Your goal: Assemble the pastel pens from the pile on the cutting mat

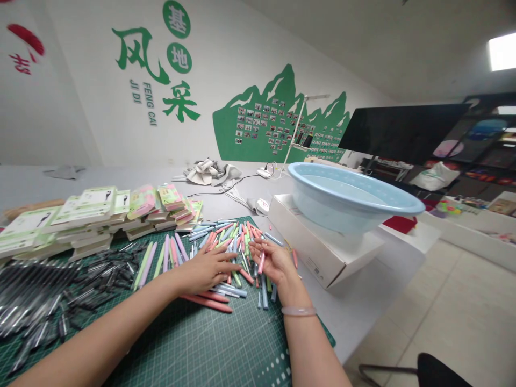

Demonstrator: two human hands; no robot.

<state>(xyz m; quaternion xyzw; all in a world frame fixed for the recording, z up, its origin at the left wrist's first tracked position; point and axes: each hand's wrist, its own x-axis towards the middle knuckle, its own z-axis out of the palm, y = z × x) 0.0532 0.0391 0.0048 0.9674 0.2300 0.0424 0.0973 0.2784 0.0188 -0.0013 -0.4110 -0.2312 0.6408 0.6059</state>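
A loose heap of pastel pens and pen parts (237,234) in pink, blue and green lies on a green cutting mat (226,344). My left hand (207,270) reaches over the heap's near left side, palm down, its fingers stretched out. In the fingers of my right hand (276,263), turned partly palm up, is a short pink pen barrel (262,262). Beside my left wrist lie purple and green pens (149,263) in a rough row. Two longer red pens (207,302) rest just below that hand.
Many clear and black pens (36,290) cover the mat's left side. Behind them are stacked paper boxes and note pads (86,207). To the right, a blue basin (355,199) stands on a white box (310,258). Cloths (209,172) and cables lie farther back.
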